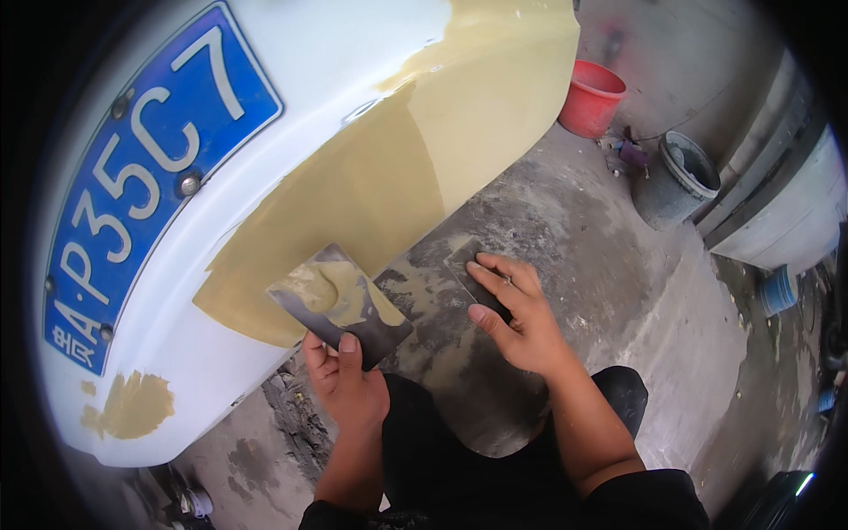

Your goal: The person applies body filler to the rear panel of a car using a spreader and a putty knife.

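My left hand (352,384) grips a dark, flat putty board (378,329) by its lower edge, thumb on top. Beige putty (329,290) lies spread over the upper part of that board. In my right hand (530,327) is a thin dark putty spreader (462,263), pinched between fingers and thumb, apart from the board and the car. Ahead and to the left is a white car bumper (256,150). A wide beige putty patch (344,190) covers its lower side, darker in one area. Another small putty patch (140,405) sits at its lower left.
A blue licence plate (208,97) is fixed to the car. Along the wall stand a red bucket (590,99) and a grey bucket (662,190). White panels (786,212) lean at the right, near a blue can (777,291). The concrete floor (565,212) is stained.
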`<state>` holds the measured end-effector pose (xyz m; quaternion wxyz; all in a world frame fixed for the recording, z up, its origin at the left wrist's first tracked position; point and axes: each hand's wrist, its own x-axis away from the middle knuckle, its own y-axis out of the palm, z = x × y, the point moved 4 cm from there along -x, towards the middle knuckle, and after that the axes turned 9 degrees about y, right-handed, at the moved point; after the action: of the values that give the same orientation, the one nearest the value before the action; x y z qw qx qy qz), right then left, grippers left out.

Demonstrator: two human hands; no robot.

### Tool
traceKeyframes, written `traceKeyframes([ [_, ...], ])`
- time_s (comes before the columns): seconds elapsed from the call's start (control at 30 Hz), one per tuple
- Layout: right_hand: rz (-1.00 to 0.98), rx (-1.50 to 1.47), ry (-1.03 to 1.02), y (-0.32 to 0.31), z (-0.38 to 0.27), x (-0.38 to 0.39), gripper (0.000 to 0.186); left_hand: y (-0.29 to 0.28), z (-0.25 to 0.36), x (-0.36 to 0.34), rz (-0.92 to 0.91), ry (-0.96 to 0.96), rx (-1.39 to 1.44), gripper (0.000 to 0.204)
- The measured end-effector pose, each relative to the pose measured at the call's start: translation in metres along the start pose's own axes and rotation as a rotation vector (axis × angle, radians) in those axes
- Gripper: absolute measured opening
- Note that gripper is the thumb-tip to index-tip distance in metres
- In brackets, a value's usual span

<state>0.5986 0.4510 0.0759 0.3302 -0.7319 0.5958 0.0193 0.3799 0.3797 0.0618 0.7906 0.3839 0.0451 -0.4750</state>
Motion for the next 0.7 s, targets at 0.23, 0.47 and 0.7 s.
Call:
traceKeyframes([
  [0.23, 0.003, 0.309, -0.235, 0.002, -0.061, -0.015, 0.040, 0.014, -0.004, 0.004, -0.033, 0.059, -0.091, 0.040],
  [0.47, -0.164, 0.394, -0.219, -0.006, -0.033, -0.012, 0.042, 0.020, -0.002, -0.003, -0.051, 0.056, -0.142, 0.043],
  [0.7, -0.058, 0.290, -0.325, -0.017, -0.060, -0.030, 0.040, 0.037, -0.013, 0.002, -0.099, -0.047, -0.141, 0.051],
])
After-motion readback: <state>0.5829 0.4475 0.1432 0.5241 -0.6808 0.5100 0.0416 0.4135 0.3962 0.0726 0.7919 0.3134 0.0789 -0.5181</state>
